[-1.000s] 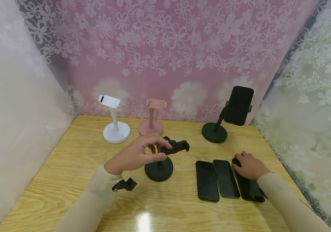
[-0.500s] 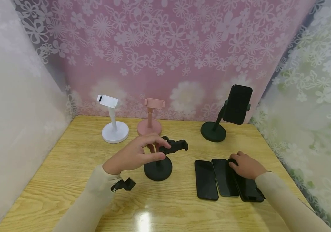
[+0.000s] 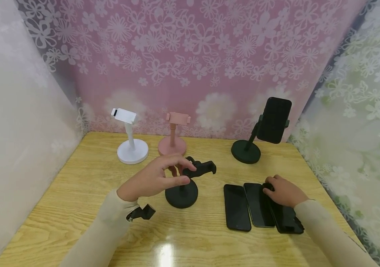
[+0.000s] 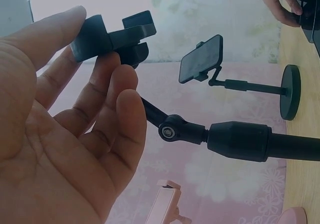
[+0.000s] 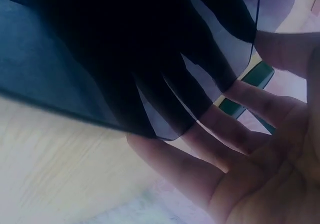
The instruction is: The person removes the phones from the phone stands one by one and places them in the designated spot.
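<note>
Landmark: black stand (image 3: 180, 195), base flat on the tabletop (image 3: 210, 246); I place everything by it.
Step, as I judge it: taking up the rightmost phone (image 3: 282, 218) while the clamp (image 3: 205, 168) atop the black stand is steadied.
Handling, clamp: I would pinch lightly and avoid levering, since the black stand's joint looks likely to swivel.
Handling, phone: I would set thumb and fingers on opposite edges, then raise it evenly, free of the middle phone (image 3: 260, 205), towards the black stand. Glossy glass could slip.
Left hand (image 3: 156, 176): at the black stand's top, partly closed, thumb and fingers pinching the clamp.
Right hand (image 3: 286, 191): well right of the black stand, fingers bent, gripping the rightmost phone's far end; whether that end is lifted, I cannot tell.
Rightmost phone, position: under the right hand, farthest of the row right of the black stand.
Left phone (image 3: 237, 208): nearest the black stand, to its right.
Dark green stand (image 3: 246, 152): behind and right of the black stand, bearing a mounted phone (image 3: 274, 120).
</note>
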Motion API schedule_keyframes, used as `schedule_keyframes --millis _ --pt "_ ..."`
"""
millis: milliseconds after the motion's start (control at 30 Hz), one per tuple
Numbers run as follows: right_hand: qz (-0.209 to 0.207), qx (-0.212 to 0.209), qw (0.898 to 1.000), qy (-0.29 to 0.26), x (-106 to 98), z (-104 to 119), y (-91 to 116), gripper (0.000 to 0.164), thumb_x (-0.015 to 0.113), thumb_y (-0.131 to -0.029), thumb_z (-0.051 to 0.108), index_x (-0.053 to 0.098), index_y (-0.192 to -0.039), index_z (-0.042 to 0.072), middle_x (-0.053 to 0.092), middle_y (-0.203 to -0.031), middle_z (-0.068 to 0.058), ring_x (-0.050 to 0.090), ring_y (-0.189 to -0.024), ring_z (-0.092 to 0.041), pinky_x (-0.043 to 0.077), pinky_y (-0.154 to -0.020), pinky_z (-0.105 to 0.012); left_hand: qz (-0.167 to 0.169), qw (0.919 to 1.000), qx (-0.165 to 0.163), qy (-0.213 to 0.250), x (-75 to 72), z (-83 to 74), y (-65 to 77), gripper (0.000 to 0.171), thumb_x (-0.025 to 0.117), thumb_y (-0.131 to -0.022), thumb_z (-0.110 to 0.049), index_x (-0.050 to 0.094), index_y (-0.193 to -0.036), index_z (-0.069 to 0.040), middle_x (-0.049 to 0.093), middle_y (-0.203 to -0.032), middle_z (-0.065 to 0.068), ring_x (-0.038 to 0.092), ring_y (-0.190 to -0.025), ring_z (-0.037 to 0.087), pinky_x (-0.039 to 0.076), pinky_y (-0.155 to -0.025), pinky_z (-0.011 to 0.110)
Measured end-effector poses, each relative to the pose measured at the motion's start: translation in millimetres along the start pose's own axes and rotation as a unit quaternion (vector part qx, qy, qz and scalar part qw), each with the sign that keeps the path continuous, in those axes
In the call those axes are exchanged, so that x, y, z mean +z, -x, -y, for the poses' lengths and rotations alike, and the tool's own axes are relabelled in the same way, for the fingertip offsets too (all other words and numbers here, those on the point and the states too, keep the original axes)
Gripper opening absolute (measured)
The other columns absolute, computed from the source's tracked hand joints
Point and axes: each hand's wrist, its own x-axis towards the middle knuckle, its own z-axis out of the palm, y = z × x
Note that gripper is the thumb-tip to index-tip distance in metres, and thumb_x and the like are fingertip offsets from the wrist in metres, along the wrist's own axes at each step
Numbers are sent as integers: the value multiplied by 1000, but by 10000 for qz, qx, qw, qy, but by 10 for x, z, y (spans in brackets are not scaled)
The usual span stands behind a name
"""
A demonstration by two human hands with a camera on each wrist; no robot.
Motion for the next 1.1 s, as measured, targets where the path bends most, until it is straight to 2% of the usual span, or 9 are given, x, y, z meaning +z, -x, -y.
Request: schedule_keyframes --millis 300,533,600,700,800,900,1000,1100 --pt "-76 -172 9998 63 2 45 12 42 67 -101 28 67 -131 -2 63 -113 -21 66 -90 -32 54 -81 -55 54 9999 -33 96 -13 -20 -17 29 73 -98 -16 69 -127 -18 65 -106 -6 61 -97 14 55 -85 33" --pt "-6 -87 10000 -33 -13 43 -12 46 66 -102 33 65 -131 -1 61 -121 -26 66 -99 -40 53 -87 -60 45 9998 -159 87 -20 -20 3 29 73 -99 -18 69 -127 -19 65 -108 -8 62 -98 13 55 -87 33" --pt "-216 8 9998 -56 -8 50 -22 48 65 -102 33 64 -132 -3 58 -126 -30 63 -106 -47 51 -90 -63 57 9998 -159 98 -18 -25 5 29 73 -99 -18 69 -128 -20 65 -108 -8 62 -98 14 55 -87 34" --pt "-963 56 9945 -399 -87 183 -94 44 62 -103 28 62 -133 -4 54 -132 -33 58 -113 -51 48 -92 -66 65 9998 -125 102 -37 -34 0 30 73 -99 -17 69 -128 -19 65 -108 -7 62 -97 13 55 -87 33" --pt "-2075 -200 9733 -964 -263 488 -147 35 56 -105 21 64 -131 -1 56 -128 -26 59 -110 -45 51 -88 -63 82 9998 -117 100 -52 -43 -2 30 73 -98 -16 69 -128 -18 65 -109 -7 63 -97 13 55 -86 33" --pt "-2918 -1072 9409 -1343 -485 840 -155 23 57 -104 13 68 -122 5 61 -119 -13 64 -97 -28 56 -80 -49 130 9996 -177 156 -60 -53 -1 30 73 -99 -16 69 -128 -18 67 -114 -8 64 -96 13 55 -86 33" --pt "-3278 -2337 9038 -1450 -689 1160 -112 22 64 -98 -1 72 -115 10 64 -117 -5 63 -91 -15 55 -74 -31 164 9996 -175 158 -55 -61 9 30 72 -99 -18 69 -129 -21 67 -119 -9 64 -96 13 55 -85 33" --pt "-3311 -3407 8645 -1643 -851 1450 -54 29 66 -93 -7 74 -112 14 64 -120 -3 62 -99 -13 50 -76 -19 143 9997 -100 155 -46 -63 33 30 72 -100 -18 68 -129 -21 67 -122 -9 63 -94 12 55 -83 33"
